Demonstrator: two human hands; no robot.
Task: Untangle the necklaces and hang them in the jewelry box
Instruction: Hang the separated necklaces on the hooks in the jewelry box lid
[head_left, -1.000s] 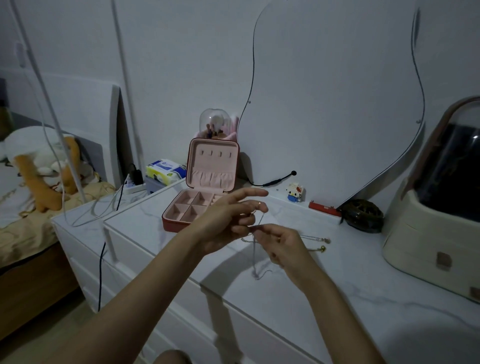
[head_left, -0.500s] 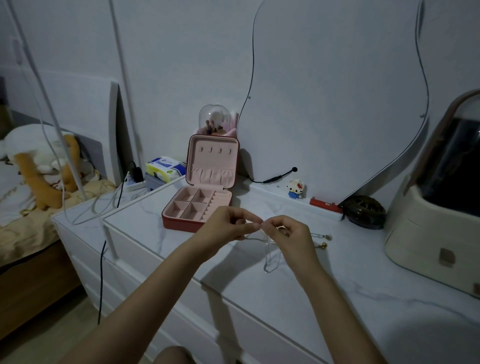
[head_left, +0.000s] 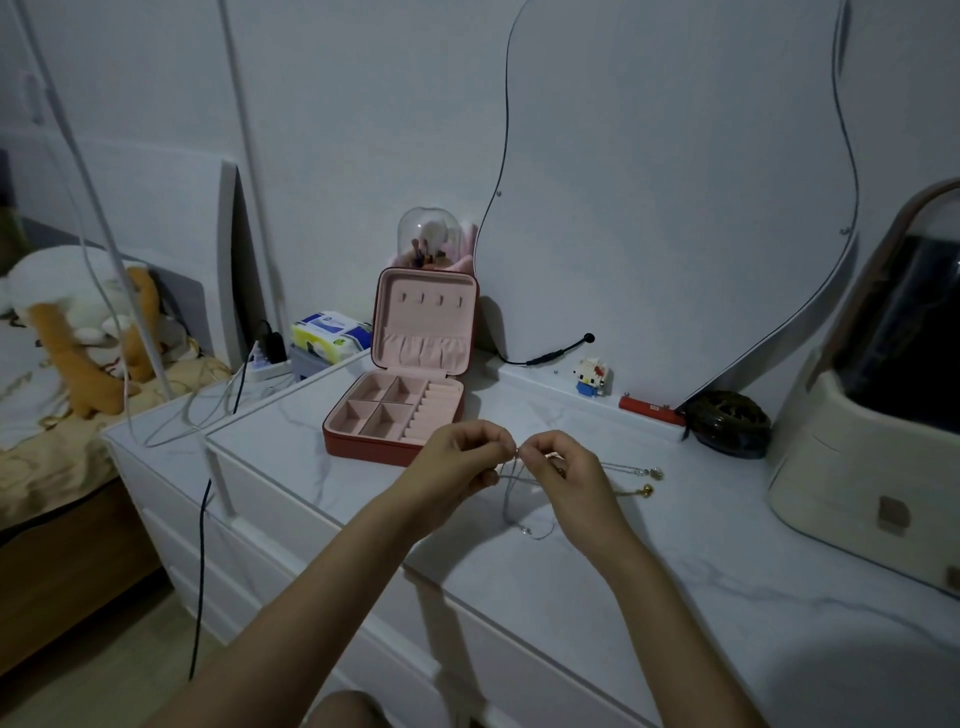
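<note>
Silver chain (head_left: 511, 501) hangs before the jewelry box (head_left: 402, 410); we pinch it in left hand (head_left: 457, 462) and right hand (head_left: 558, 475) fingers, and should tease the strands apart gently, without yanking.

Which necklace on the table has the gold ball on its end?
The nearer necklace, lying right of the right hand. The farther necklace ends in silver.

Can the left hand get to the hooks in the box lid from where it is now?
Probably yes: the jewelry box stands open just beyond the left hand, nothing between, but that hand is pinching the necklace.
</note>
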